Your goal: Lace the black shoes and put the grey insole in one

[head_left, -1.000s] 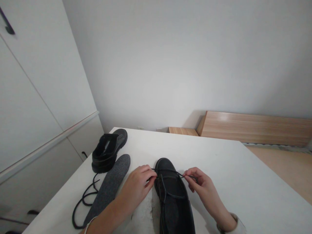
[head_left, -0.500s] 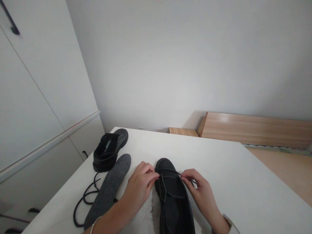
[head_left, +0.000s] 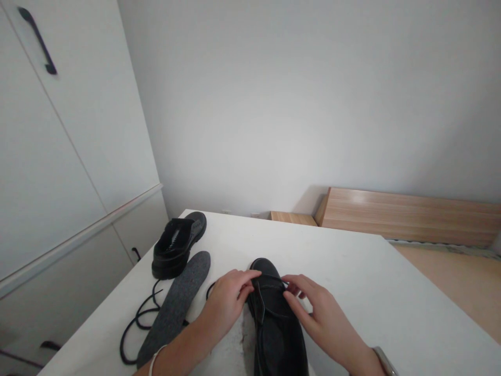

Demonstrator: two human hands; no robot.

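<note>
Touching the black shoe (head_left: pixel 276 303) closer together than before, left hand (head_left: pixel 227 297) and right hand (head_left: pixel 323 313) (grip on lace (head_left: pixel 271 276) unclear).

Soft, dim light falls brightest across the middle of the plain pale-grey wall (head_left: pixel 282 104), fading rightward; a shadow lies left of the long light-brown wood-grain board (head_left: pixel 407 216); the nearer smooth black round-toed shoe (head_left: pixel 274 303) loses detail; wide-angle distortion slants the flat white cabinet (head_left: pixel 102 125)
</note>
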